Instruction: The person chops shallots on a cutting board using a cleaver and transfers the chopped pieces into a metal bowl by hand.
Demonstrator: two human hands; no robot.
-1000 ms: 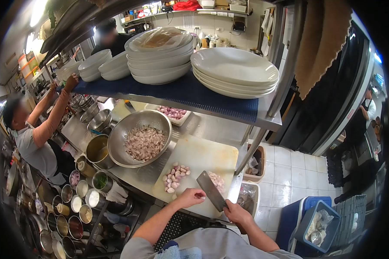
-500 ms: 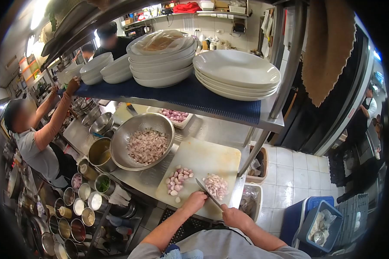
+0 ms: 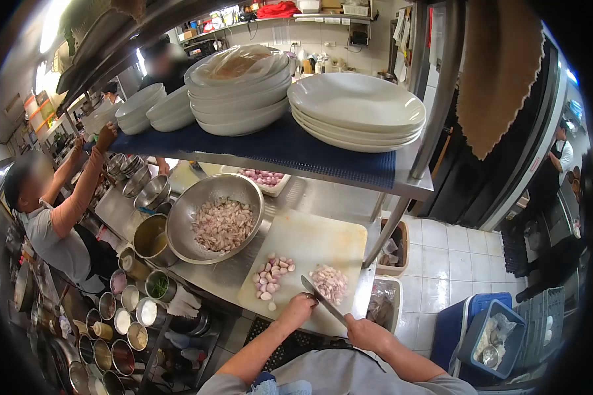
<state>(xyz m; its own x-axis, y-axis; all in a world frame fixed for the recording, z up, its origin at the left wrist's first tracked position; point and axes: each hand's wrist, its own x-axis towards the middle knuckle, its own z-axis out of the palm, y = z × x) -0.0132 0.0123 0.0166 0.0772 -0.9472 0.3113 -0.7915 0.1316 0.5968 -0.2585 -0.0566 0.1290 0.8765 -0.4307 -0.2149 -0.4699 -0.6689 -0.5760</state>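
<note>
My right hand [image 3: 370, 333] is wrapped round the handle of a knife [image 3: 325, 301], whose blade lies over the front of the pale cutting board [image 3: 323, 230]. My left hand [image 3: 298, 309] is beside the blade on its left, fingers curled together; what they press on is too small to make out. Whole peeled shallots [image 3: 269, 274] lie in a group on the board's left part. Right of the blade is a pile of chopped shallots [image 3: 329, 284]. A large steel bowl [image 3: 176, 227] left of the board holds more cut shallots.
Above the counter a shelf holds stacked white plates [image 3: 356, 108] and bowls [image 3: 240, 105]. A shelf post [image 3: 392, 230] stands at the board's right. Bins [image 3: 383, 303] are below. At left, a co-worker [image 3: 59, 230] reaches up near many pots [image 3: 150, 240].
From one second ago, the knife has come down and left beside my left hand, which has moved slightly right. The chopped pile shows more fully. The view has shifted slightly.
</note>
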